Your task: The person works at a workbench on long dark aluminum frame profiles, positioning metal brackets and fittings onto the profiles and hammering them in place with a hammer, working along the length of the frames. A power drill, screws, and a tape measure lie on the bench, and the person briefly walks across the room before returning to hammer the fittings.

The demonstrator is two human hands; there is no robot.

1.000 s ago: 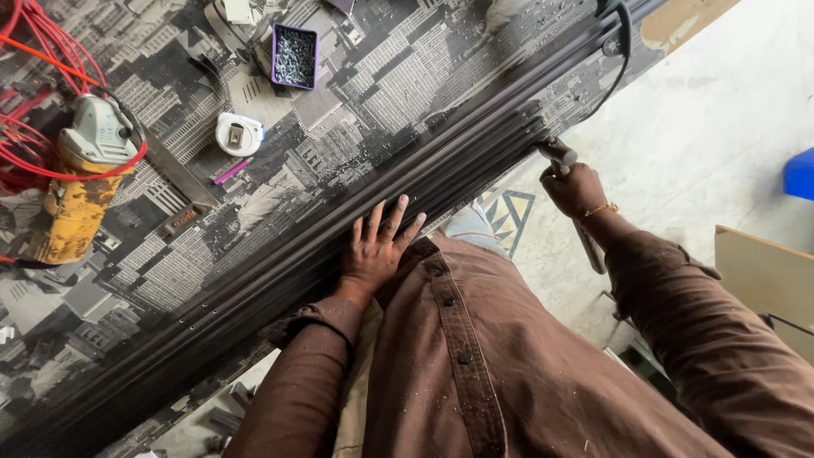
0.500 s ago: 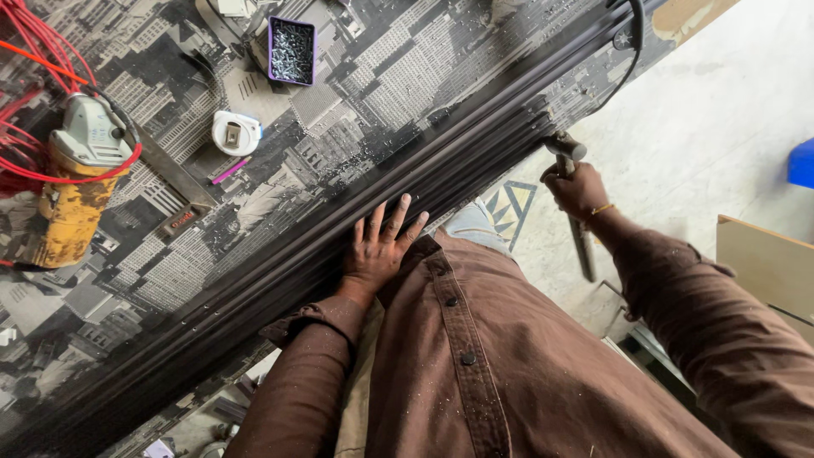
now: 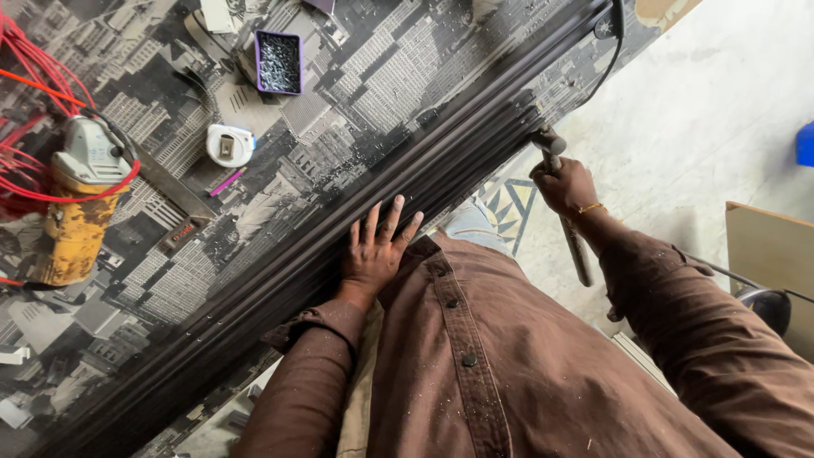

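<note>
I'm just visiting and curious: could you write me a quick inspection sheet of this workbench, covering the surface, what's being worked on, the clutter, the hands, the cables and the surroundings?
Surface: workbench covered in a grey cityscape print, dusted with shavings.
Job's things: bundle of long dark metal profiles lying diagonally along the bench edge; hammer.
Clutter: purple tray of screws, white tape measure, pink marker, yellow angle grinder.
Hands: left hand pressed flat, fingers spread, on the profiles; right hand gripping the hammer, its head at the profiles' edge.
Cables: red cables looped around the grinder; black cable over the far end.
Surroundings: pale floor, wooden board, blue object at the edge.
</note>
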